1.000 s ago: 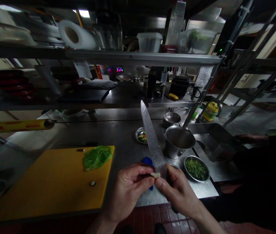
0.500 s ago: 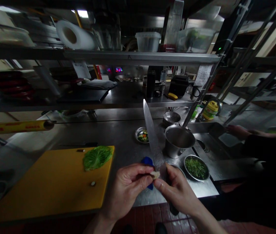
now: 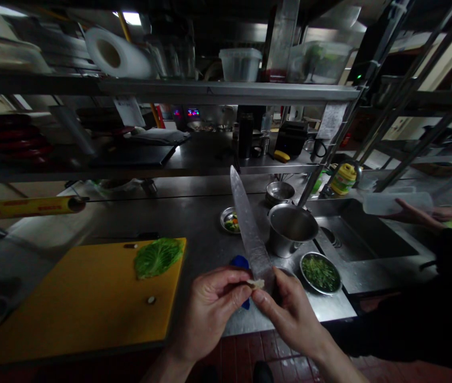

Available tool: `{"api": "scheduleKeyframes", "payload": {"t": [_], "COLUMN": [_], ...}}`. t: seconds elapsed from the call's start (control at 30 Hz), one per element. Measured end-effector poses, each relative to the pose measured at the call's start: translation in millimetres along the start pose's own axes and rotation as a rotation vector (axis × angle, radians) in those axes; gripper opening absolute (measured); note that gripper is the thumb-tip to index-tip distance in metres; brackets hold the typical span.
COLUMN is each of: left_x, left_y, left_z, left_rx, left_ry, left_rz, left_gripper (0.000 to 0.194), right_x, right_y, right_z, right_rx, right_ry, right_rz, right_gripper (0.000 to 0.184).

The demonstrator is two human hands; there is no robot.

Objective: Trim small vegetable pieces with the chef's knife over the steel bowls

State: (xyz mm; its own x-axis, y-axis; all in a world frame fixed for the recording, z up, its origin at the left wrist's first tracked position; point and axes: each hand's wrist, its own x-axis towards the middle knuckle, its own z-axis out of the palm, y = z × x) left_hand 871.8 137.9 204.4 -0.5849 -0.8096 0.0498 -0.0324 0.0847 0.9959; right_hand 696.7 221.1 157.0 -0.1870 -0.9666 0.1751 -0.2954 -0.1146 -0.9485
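My left hand [image 3: 210, 304] pinches a small pale piece of food [image 3: 256, 284] between thumb and fingers, right up against the blade. My right hand [image 3: 293, 315] grips a chef's knife [image 3: 249, 229] with its steel blade pointing up and away from me, and its handle is hidden in my fist. Behind the hands a blue object [image 3: 240, 266] is partly covered. To the left lies a yellow cutting board [image 3: 70, 300] bearing a green cabbage leaf [image 3: 157, 258] and a small round slice [image 3: 151, 300].
A steel pot [image 3: 292, 230], a bowl of chopped greens [image 3: 320, 272] and a small dish of vegetables [image 3: 230, 221] stand on the steel counter [image 3: 194, 218]. A co-worker's hand [image 3: 415, 214] holds a translucent container [image 3: 397, 203] over the sink [image 3: 369, 231]. A steel shelf [image 3: 226, 91] runs overhead.
The co-worker's hand now holds a translucent container above the sink. My hands and the knife stay almost still, and the whole view has shifted slightly.
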Motion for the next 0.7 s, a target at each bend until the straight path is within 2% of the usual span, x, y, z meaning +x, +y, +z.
{"api": "scheduleKeyframes", "payload": {"t": [0.13, 0.23, 0.3, 0.5, 0.7], "left_x": [-1, -2, -2, -1, -1], "left_y": [0, 2, 4, 5, 1], "left_z": [2.5, 4.0, 3.3, -4.5, -2.8], "left_rx": [0.003, -0.021, -0.052, -0.215, -0.294], "left_ry": [0.003, 0.005, -0.011, -0.147, -0.146], "left_rz": [0.014, 0.011, -0.010, -0.109, -0.110], "left_gripper": [0.017, 0.016, 0.018, 0.020, 0.019], "right_x": [-4, -4, -2, 2, 2], "right_y": [2, -1, -5, -16, -17], "right_z": [1, 1, 0, -1, 2], "right_rx": [-0.074, -0.050, 0.036, 0.475, 0.483], "right_ry": [0.053, 0.066, 0.040, -0.189, -0.161], "right_rz": [0.014, 0.023, 0.023, 0.090, 0.043], "right_gripper": [0.037, 0.038, 0.037, 0.036, 0.037]}}
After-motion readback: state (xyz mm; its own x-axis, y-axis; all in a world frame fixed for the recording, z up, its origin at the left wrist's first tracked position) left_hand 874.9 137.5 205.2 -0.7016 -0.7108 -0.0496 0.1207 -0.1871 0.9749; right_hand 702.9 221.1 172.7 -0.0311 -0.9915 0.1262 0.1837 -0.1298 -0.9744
